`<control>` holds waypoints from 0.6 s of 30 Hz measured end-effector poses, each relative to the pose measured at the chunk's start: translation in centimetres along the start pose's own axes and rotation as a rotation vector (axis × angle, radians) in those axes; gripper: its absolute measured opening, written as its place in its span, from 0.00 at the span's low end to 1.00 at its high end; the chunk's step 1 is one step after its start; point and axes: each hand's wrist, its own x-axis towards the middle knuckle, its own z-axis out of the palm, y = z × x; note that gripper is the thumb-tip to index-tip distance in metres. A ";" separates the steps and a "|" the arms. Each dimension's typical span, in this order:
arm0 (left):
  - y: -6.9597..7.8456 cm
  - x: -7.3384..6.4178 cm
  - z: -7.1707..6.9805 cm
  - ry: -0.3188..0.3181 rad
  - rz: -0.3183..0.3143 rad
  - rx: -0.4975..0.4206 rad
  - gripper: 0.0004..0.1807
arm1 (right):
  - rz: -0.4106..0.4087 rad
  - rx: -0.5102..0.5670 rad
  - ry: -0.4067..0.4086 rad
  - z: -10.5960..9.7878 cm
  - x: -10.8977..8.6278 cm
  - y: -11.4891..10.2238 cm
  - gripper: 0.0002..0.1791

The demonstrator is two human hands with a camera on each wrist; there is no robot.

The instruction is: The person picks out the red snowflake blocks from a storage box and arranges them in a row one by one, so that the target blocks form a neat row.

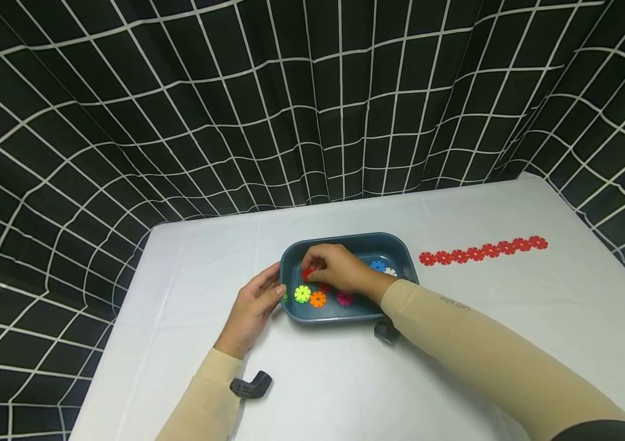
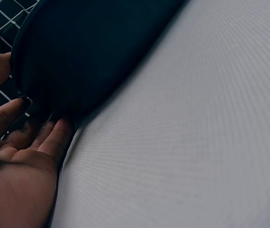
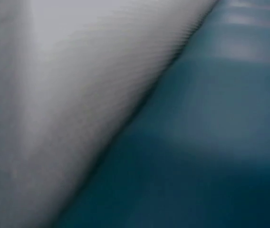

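Observation:
A dark blue tray point(image 1: 345, 319) holds several notched plastic discs, among them a yellow-green disc point(image 1: 302, 294), an orange disc point(image 1: 318, 299), a magenta disc point(image 1: 344, 298), a blue disc point(image 1: 377, 266) and a white disc point(image 1: 390, 271). My left hand point(image 1: 254, 306) grips the tray's left end, thumb at the rim; in the left wrist view its fingers point(image 2: 56, 137) lie against the outer wall. Inside the tray, my right hand point(image 1: 340, 267) pinches a red notched disc point(image 1: 307, 274) between thumb and fingers. More red shows beneath that hand. The right wrist view is blurred and shows only tray wall and cloth.
A chain of several joined red discs point(image 1: 474, 253) lies on the white tablecloth point(image 1: 318, 380), right of the tray. Behind the table hangs a black curtain point(image 1: 312, 110) with a white grid. A black wrist device point(image 1: 251, 385) sits on the left sleeve.

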 end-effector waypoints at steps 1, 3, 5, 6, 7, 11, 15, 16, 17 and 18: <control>0.0 0.0 0.0 0.000 0.000 0.002 0.30 | 0.007 0.012 -0.003 -0.1 0.0 0.0 0.08; 0.0 0.0 -0.1 0.000 -0.001 0.006 0.30 | 0.017 0.031 -0.004 -0.2 0.1 0.0 0.08; -0.1 0.0 -0.1 0.002 -0.001 0.008 0.30 | 0.027 0.054 -0.002 -0.3 0.1 0.0 0.07; -0.1 0.0 -0.1 0.002 -0.001 0.007 0.30 | 0.033 0.071 -0.001 -0.4 0.1 0.0 0.07; -0.1 0.0 -0.1 0.003 -0.002 0.005 0.30 | 0.038 0.091 0.000 -0.4 0.1 0.0 0.07; 0.0 0.1 -0.1 0.008 -0.003 -0.003 0.30 | 0.056 0.184 -0.003 -0.5 0.1 0.0 0.06; 0.1 0.0 0.0 0.008 -0.003 -0.001 0.30 | 0.066 0.255 -0.006 -0.7 0.0 -0.2 0.06; 0.1 0.0 0.1 0.007 -0.003 0.000 0.29 | 0.069 0.267 -0.007 -0.8 0.0 -0.3 0.07; 0.1 0.0 0.1 0.006 -0.003 0.001 0.29 | 0.070 0.276 -0.006 -0.8 0.0 -0.3 0.07; 0.1 0.0 0.1 0.004 -0.001 0.003 0.29 | 0.069 0.285 -0.006 -0.9 0.0 -0.4 0.07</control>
